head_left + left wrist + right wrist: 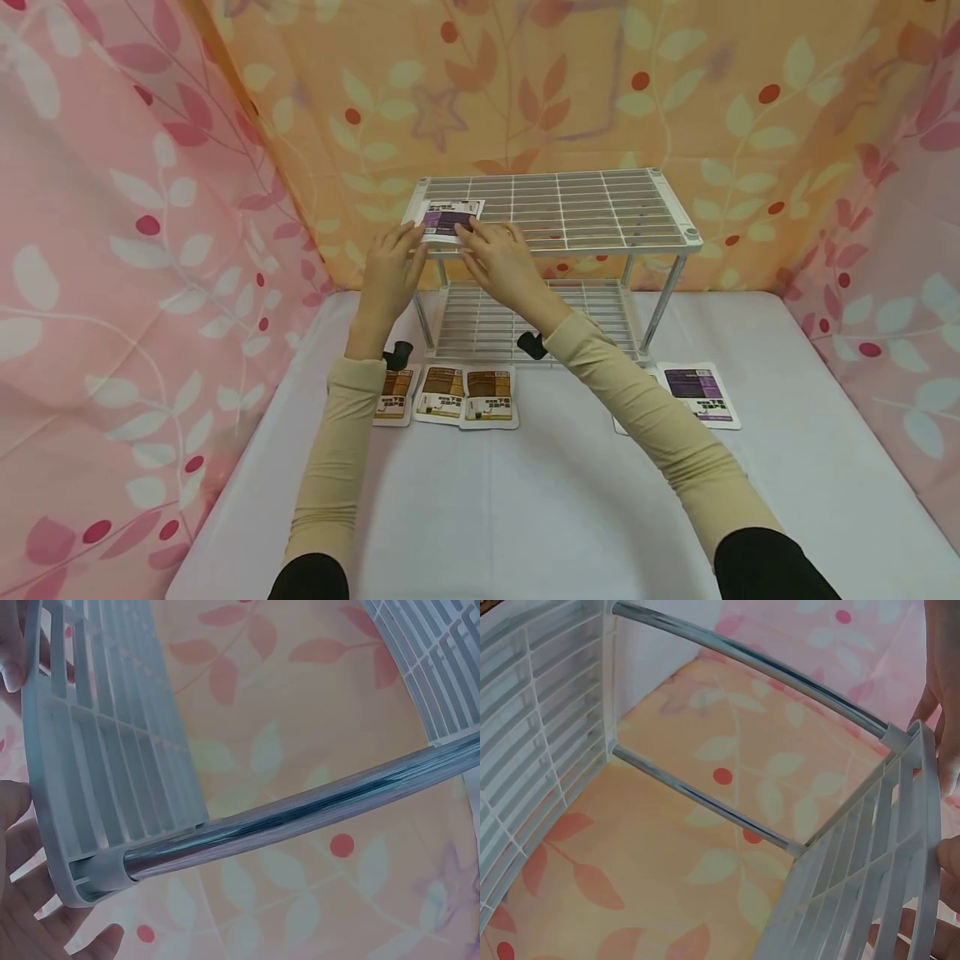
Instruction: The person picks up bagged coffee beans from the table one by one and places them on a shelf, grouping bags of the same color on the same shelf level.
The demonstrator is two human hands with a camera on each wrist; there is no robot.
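Observation:
A white packet with a purple label point(447, 218) lies flat on the top left corner of a white wire-style rack point(570, 208). My left hand point(392, 271) is at the packet's left edge with its fingers stretched forward. On the other side, my right hand point(504, 265) touches the packet's lower right corner with its fingertips. From below, the left wrist view shows fingers point(30, 900) of the left hand around the shelf corner. Fingers point(949, 855) of the right hand lie along the shelf's front edge in the right wrist view. The packet is hidden from both wrist cameras.
Several brown-labelled packets point(489, 398) lie in front of the rack at left. More purple-labelled packets point(701, 396) lie at right, partly behind my right sleeve. The rack has a lower shelf point(465, 325) and metal posts point(663, 302). Patterned cloth point(525, 92) hangs around the white table point(480, 517).

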